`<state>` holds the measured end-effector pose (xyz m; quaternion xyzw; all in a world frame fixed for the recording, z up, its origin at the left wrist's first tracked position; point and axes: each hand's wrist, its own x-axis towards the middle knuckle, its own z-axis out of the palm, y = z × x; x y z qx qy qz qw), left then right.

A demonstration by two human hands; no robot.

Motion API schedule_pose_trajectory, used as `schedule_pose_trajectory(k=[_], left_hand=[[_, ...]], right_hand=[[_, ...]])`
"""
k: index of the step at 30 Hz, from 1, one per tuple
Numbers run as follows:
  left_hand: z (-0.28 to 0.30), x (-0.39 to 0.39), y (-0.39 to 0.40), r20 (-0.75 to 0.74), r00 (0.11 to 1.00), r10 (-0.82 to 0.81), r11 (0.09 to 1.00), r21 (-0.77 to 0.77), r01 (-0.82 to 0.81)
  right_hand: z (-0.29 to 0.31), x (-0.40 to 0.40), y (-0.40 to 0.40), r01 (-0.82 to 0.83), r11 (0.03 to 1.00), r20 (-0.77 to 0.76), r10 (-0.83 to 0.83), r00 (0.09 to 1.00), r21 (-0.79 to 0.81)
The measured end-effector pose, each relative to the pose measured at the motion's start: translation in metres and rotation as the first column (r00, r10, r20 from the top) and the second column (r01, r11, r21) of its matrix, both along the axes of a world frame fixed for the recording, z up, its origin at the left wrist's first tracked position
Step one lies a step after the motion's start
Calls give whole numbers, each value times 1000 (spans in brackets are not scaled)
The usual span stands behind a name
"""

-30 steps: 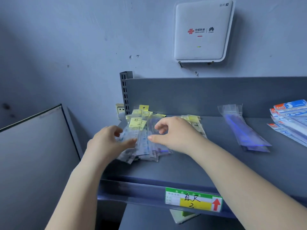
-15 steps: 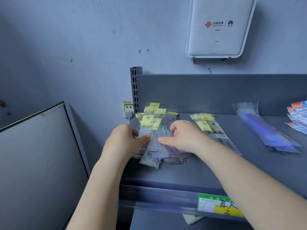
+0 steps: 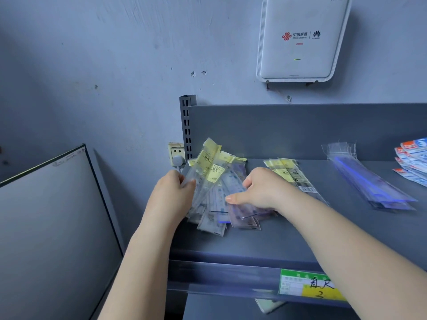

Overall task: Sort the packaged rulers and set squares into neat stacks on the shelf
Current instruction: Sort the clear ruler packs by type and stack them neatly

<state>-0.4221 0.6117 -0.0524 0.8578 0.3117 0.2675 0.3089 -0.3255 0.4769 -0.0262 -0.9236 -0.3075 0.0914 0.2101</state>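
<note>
Head view: at the shelf's (image 3: 288,248) left end, the left hand (image 3: 172,197) pinches several yellow-labelled ruler packets (image 3: 209,172), tilting them up; the right hand (image 3: 261,192) lies on the loose pile (image 3: 231,215), fingers curled. Best to square the edges before stacking.

Right forearm (image 3: 346,245) covers half the price label (image 3: 298,287) — red-topped packets (image 3: 411,162) run off the right edge.

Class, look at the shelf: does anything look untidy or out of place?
Yes. The yellow-labelled ruler packs between the left hand and right hand lie fanned and crossed, not squared. The blue rulers lie together.
</note>
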Motion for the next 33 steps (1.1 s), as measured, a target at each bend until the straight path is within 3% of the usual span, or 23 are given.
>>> schedule_pose_trajectory(k=[7, 13, 20, 26, 33], left_hand=[[0, -2, -3, 103, 994, 28, 997, -78, -20], [5, -4, -12, 210, 975, 69, 993, -107, -47], [19, -5, -36, 468, 878, 95, 921, -375, 100], [26, 13, -65, 347, 936, -48, 936, -311, 164], [30, 42, -121, 324, 915, -240, 873, -341, 350]], right_hand=[[-2, 18, -19, 106, 983, 21, -110, 994, 152], [1, 37, -36, 169, 939, -60, -158, 986, 298], [10, 47, -66, 205, 826, -98, -181, 979, 526], [12, 55, -107, 287, 689, -282, -124, 951, 665], [14, 71, -160, 290, 648, -353, -34, 935, 704]])
